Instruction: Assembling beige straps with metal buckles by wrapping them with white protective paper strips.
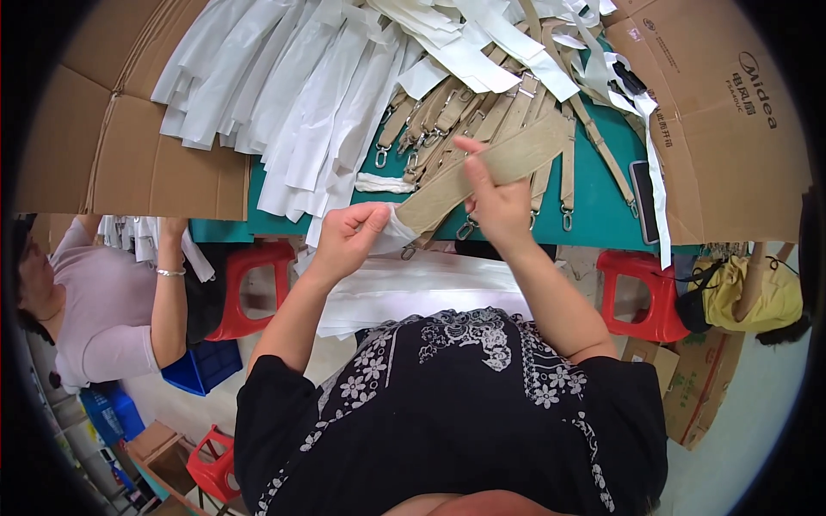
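Note:
A wide beige strap slants above the near edge of the green table, rising to the right. My left hand is closed, pinching a thin white sleeve around the strap's lower left end. Farther along, my right hand grips the strap, its thumb on the near face and the index finger showing beyond its far edge. Beneath and behind lies a heap of beige straps with metal hooks. Long white sleeves overlap at the left. Whatever lies inside the held sleeve is hidden.
Cardboard panels flank the table at left and right. By the right panel lies a phone. White sheets cover my lap. Red stools stand at left and right. People sit at both sides.

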### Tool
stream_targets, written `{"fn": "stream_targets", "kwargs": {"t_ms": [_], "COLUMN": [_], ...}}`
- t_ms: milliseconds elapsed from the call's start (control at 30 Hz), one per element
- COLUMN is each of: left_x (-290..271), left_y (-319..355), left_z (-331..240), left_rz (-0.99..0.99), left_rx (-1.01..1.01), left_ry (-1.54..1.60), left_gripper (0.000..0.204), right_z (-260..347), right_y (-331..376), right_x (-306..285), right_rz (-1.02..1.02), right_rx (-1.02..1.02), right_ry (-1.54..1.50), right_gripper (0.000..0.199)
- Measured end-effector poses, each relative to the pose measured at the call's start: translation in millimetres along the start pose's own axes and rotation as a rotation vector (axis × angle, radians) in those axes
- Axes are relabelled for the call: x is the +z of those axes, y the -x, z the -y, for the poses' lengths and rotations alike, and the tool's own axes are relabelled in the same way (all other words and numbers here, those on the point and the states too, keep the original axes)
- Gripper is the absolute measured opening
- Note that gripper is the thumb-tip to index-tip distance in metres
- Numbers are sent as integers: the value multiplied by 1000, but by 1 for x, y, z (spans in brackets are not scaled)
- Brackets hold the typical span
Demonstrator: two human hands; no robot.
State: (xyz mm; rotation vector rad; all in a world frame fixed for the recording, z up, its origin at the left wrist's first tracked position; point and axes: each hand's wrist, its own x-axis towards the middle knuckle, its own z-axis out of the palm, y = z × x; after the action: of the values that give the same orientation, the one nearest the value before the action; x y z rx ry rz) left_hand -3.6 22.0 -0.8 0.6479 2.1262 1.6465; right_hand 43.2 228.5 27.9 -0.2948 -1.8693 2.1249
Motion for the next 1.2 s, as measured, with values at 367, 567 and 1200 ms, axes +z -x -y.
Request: {"fn": "stream_targets", "kwargs": {"t_ms": [367, 567, 1200], "left_x": [3, 19, 21], "left_y": [-1, -2, -7], "left_z": [-7, -12, -2], "left_rz": [85, 62, -11], "left_rx": [13, 38, 381], "left_ry": [-32, 11, -238], "left_gripper": [23, 23, 21], "right_z": [-9, 12, -22], "right_y": [13, 13, 35], "right_x": [-8, -15, 1], "right_rz": [116, -12, 309], "right_rx": [158, 33, 343], "right_ry": [-362, 21, -143], "right_gripper": [46, 38, 18]}}
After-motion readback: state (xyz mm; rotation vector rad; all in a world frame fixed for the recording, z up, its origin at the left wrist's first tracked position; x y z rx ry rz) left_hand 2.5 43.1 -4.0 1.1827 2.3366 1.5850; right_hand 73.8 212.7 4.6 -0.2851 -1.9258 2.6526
